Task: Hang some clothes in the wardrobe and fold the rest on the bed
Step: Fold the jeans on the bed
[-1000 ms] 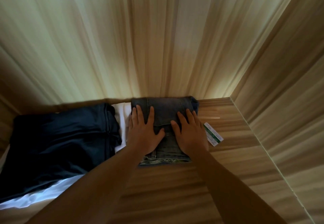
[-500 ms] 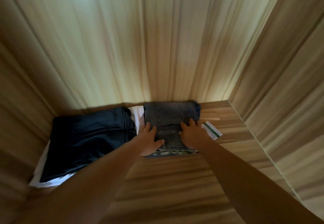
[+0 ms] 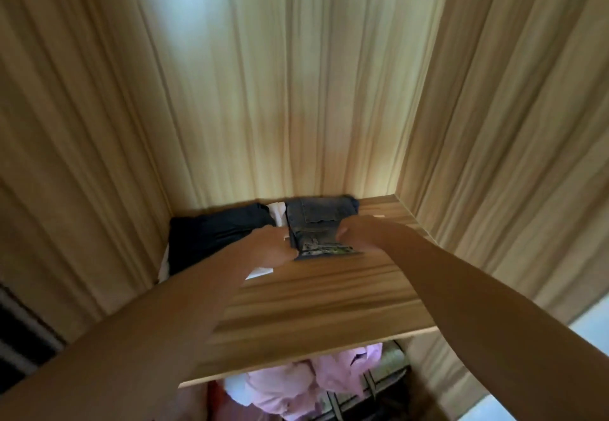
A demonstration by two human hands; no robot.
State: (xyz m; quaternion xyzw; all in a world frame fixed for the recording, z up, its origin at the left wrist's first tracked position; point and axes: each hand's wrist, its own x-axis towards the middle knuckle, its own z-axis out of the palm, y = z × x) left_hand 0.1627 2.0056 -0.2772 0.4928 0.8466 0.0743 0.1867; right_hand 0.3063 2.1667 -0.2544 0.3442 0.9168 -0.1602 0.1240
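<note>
Looks well along: folded grey denim jeans (image 3: 316,223) shelved, pink garments (image 3: 290,387) hung below; left hand (image 3: 273,247), right hand (image 3: 357,229) flanking jeans, grip unclear through blur.

Blurred with motion: left hand (image 3: 273,246) and right hand (image 3: 357,231), one at each side of the jeans (image 3: 316,219); impossible to say whether gripping or only touching. Hidden behind the left hand and forearm: the near part of the dark garment (image 3: 214,239) and most of the white cloth (image 3: 276,218) under it. Too small to tell: a pale sliver (image 3: 379,216) just past the right hand. Screened by the shelf (image 3: 313,305): most of the pink clothes (image 3: 296,384) below. Cut off by the lower edge: both forearms.
</note>
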